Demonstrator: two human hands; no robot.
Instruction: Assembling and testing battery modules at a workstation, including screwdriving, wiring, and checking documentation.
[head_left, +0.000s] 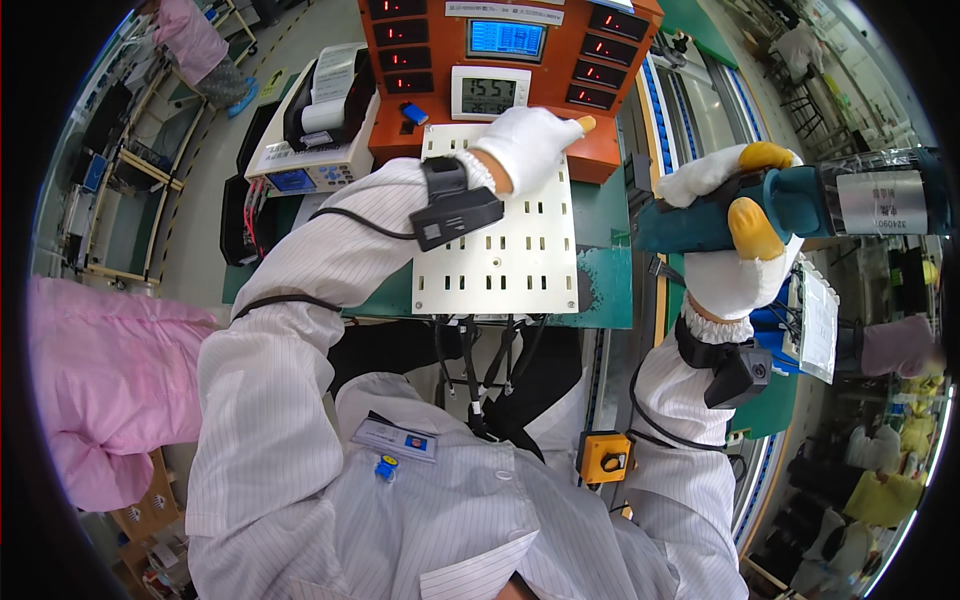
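My left hand point(530, 148), in a white glove with a yellow fingertip, lies over the far part of a white slotted panel point(497, 270). One finger stretches out to the right; the others are hidden under the hand, and I see nothing held. On the right, my gloved right hand point(735, 215) is wrapped round a teal power screwdriver point(785, 205), held level off to the right of the panel. A clear sleeve with a paper label covers its right end. Its nose points left. Rows of small slots run across the panel, and dark cables hang below its near edge.
Behind the panel stands an orange instrument box point(590, 140) with red displays and a blue screen. A small digital clock point(490, 93) leans there. A meter with a printer point(315, 150) sits left. Near my right arm is a yellow switch box point(603, 458). A person in pink point(110, 390) is close at left.
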